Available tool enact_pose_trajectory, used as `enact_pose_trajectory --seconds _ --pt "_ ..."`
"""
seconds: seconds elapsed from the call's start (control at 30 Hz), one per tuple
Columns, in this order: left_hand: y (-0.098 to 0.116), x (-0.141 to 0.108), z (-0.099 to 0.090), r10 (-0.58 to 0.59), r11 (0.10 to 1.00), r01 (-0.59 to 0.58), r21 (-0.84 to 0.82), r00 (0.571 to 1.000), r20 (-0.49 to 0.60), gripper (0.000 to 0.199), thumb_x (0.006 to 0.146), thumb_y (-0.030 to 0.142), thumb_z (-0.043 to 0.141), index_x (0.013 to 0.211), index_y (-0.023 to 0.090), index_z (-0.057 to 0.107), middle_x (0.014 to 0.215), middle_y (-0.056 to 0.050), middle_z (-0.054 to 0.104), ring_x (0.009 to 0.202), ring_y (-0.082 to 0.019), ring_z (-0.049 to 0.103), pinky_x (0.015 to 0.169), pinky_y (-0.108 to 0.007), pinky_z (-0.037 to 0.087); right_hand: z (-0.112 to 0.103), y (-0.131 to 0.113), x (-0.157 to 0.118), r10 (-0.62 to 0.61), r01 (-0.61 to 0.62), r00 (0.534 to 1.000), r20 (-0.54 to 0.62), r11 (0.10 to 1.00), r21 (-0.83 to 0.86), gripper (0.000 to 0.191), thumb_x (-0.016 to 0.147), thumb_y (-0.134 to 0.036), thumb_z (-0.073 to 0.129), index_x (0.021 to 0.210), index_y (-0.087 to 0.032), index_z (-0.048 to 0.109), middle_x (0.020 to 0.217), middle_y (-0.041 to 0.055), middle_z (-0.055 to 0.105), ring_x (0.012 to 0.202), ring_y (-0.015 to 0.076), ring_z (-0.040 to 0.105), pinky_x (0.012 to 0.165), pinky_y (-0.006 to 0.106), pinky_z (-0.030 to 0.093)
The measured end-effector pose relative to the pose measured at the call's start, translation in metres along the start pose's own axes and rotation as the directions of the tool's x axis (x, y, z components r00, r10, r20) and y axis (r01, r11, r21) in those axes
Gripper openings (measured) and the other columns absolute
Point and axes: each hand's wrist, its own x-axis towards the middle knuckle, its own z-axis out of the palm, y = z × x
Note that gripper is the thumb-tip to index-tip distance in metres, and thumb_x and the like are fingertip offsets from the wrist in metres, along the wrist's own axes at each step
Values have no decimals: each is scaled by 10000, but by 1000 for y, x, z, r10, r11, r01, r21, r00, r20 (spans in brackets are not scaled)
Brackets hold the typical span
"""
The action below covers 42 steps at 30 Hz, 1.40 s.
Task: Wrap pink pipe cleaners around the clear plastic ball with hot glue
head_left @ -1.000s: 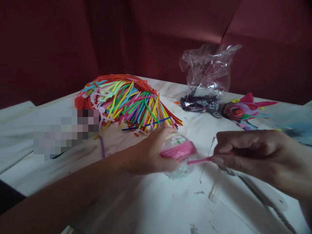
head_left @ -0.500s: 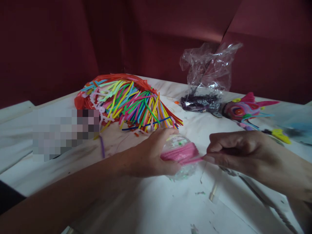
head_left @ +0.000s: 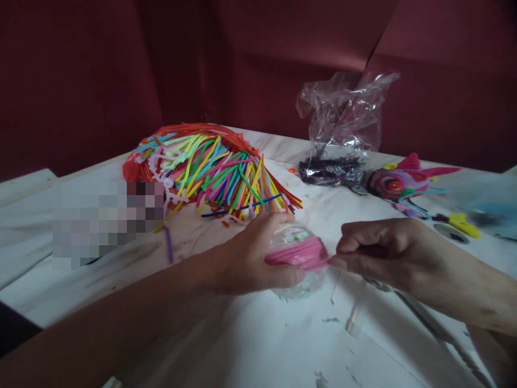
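My left hand (head_left: 258, 258) is closed round the left side of a clear ball (head_left: 297, 235) with green flecks, possibly plastic, its thumb across the front. A pink strand (head_left: 301, 255) is wrapped in a wide band about the ball's middle. At the ball's right edge, the fingertips of my right hand (head_left: 371, 250) are pinched on the end of this strand. The ball's left side is hidden by my left hand. A slim pale stick (head_left: 353, 319) lies on the table below my right hand.
Behind the ball, many coloured pipe cleaners (head_left: 220, 172) spill from a red plastic bag (head_left: 202, 128). A clear bag (head_left: 345, 118) holding dark purple stringy material stands at the back. To its right lies a colourful fish-like craft piece (head_left: 398, 183). Under all is a white table (head_left: 258, 345).
My right hand has moved slightly left, closer to the ball, and the free stretch of pink strand is shorter. My left hand stays in place on the ball.
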Motion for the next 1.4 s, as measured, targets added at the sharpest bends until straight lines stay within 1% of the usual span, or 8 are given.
enact_pose_trajectory --seconds 0.17,0.4,0.63,0.77,0.97,1.13,1.27,1.4 --pt "2 0 0 29 1000 -28 -4 1000 7 777 648 438 625 1264 104 289 1260 -167 396 1106 -294 427 925 -439 362 -1 5 -3 -27 26 999 21 999 45 635 967 -588 514 746 6 555 665 77 332 541 68 324 466 22 284" --pt "4 0 0 1 1000 -1 -22 1000 -15 740 640 444 635 1237 140 319 1258 -158 408 1115 -295 427 924 -441 362 0 4 -4 0 0 1000 4 1000 29 671 951 -622 516 714 5 536 638 72 314 526 65 286 447 30 240" --pt "2 1 4 58 998 -59 -14 997 -51 657 673 380 610 1219 138 336 1244 -148 430 1124 -279 424 929 -435 361 3 6 -5 -29 29 999 -29 999 17 558 943 -498 489 695 0 528 633 67 317 531 70 288 445 37 235" --pt "5 1 4 25 1000 -25 3 998 -50 654 684 367 594 1226 122 323 1233 -159 434 1100 -273 443 919 -432 366 2 8 -5 -34 35 998 -53 999 6 563 959 -498 490 700 0 529 642 67 326 535 71 299 449 41 244" --pt "3 3 5 46 999 -46 -9 998 -38 635 692 370 584 1225 138 326 1247 -152 425 1126 -281 424 933 -437 359 3 6 -3 -49 49 998 -42 999 -4 660 964 -594 489 670 -3 506 625 69 314 533 75 295 445 47 243" --pt "3 1 1 25 1000 -25 11 1000 -1 702 680 437 599 1247 144 307 1243 -147 419 1122 -282 421 933 -436 355 3 6 -2 -34 34 999 -35 999 5 618 956 -559 491 690 -3 525 635 68 321 539 76 306 454 46 250" --pt "3 -1 -1 6 1000 -7 21 999 39 694 682 358 603 1268 154 290 1299 -138 374 1161 -283 386 957 -434 335 2 7 -4 -29 28 999 -28 1000 -6 610 953 -553 498 701 1 531 645 71 328 548 80 322 461 47 265" --pt "3 1 1 9 1000 -10 21 1000 12 689 670 320 613 1258 150 296 1259 -140 410 1114 -274 426 931 -420 360 3 7 -4 -18 18 1000 -18 1000 1 615 957 -553 483 694 1 528 640 71 325 545 79 319 459 46 263"
